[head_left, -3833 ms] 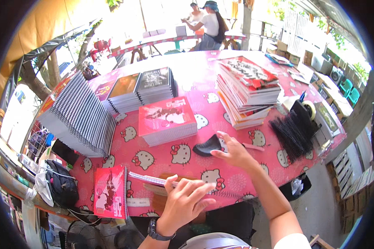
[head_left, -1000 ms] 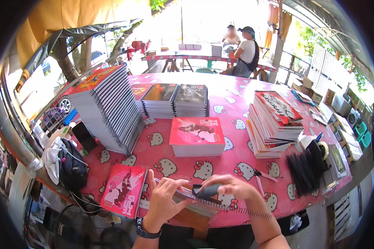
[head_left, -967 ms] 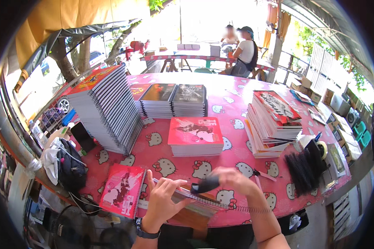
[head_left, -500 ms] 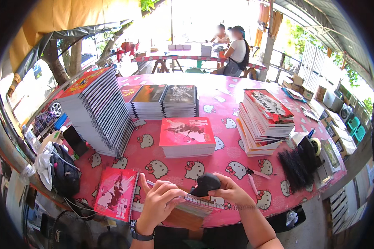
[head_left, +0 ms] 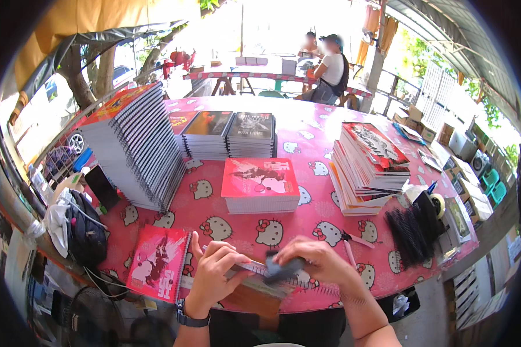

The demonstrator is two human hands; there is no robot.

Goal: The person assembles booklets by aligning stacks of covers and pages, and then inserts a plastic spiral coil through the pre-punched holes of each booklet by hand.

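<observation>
In my left hand (head_left: 219,272), fingers closed on its upper edge, is a notebook (head_left: 264,285) tilted at the table's near edge. A dark spiral coil (head_left: 324,289) runs along its punched edge and sticks out to the right, under my right forearm. Motion smears my right hand (head_left: 314,260), which is closed around a rounded black hand-held device (head_left: 281,270) held against the coil edge. What kind of device it is I cannot make out. Left of my left hand lies a finished-looking pink spiral notebook (head_left: 158,263).
Beyond my hands stand a pink-covered book stack (head_left: 260,185), a tall spiral notebook stack (head_left: 139,150) and a loose-paper stack (head_left: 367,168). Pink-handled pliers (head_left: 352,247) and black coils (head_left: 410,236) lie at the right. A black bag (head_left: 88,231) sits left. Two people are at a far table (head_left: 249,75).
The black device in my right hand has moved slightly left and tilted along the coil edge, and that hand is now blurred. My left hand still grips the notebook. The whole view has shifted slightly.
</observation>
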